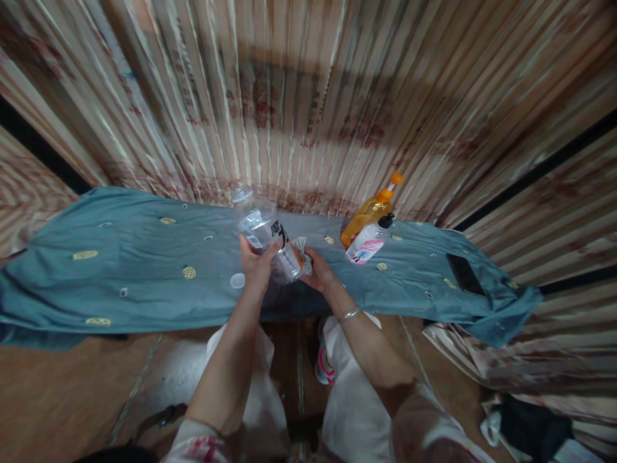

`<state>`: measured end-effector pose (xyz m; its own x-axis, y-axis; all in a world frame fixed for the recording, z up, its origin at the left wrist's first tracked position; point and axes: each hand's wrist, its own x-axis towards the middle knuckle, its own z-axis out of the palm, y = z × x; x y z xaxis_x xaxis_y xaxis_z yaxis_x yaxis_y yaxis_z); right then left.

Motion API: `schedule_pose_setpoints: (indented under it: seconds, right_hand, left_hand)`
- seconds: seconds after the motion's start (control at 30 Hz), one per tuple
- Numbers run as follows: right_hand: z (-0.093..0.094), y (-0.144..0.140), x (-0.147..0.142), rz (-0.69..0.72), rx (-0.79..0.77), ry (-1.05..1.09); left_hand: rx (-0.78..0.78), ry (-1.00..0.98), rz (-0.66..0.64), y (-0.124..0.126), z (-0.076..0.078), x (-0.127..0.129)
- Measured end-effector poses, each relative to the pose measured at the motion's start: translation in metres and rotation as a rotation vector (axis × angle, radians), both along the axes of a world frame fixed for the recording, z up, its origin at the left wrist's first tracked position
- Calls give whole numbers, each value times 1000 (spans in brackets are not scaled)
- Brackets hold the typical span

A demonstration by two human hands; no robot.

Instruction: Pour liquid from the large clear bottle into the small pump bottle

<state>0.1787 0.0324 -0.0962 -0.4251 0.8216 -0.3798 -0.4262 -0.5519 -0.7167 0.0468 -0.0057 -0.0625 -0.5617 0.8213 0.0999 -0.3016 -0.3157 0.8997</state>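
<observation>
A large clear plastic bottle (pixel 258 222) with a silver, black and orange label is held tilted over the cloth-covered table, its neck toward the far left. My left hand (pixel 259 260) is closed round its near left side, thumb across the label. On the bottle's right side, my right hand (pixel 317 270) pinches a crumpled whitish cloth or tissue (pixel 303 254) against the label. Part of the cloth is hidden behind the fingers. A round white cap (pixel 237 280) lies flat just left of my left hand.
On the right of the blue-green tablecloth (pixel 144 270) stand an orange pump bottle (pixel 365 218) and a white-and-pink bottle with a black top (pixel 369 243). A black phone (pixel 465 274) lies farther right. Pleated curtains (pixel 299 96) close off the back.
</observation>
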Motion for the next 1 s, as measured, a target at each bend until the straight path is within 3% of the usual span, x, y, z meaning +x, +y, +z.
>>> schedule_pose_setpoints:
  seconds: [0.1,0.4,0.67,0.77,0.93,1.0]
  right_hand:
    - [3,-13,-2,15,-135,100]
    - [-3,-44,-18,71,-268,198]
    - [1,-55,1,65,-290,126]
    - [1,-54,14,79,-182,-52]
    - [0,-43,34,58,166,-430]
    - [2,-37,39,80,384,-670]
  left_hand:
    - [-12,4,35,2,-1,-1]
    - [-37,145,44,2,-5,-4]
    - [-39,331,131,1,-5,-9]
    - [-63,393,157,2,-5,-12]
    - [-126,465,186,6,-6,-19]
    - [-109,508,174,9,-10,-22]
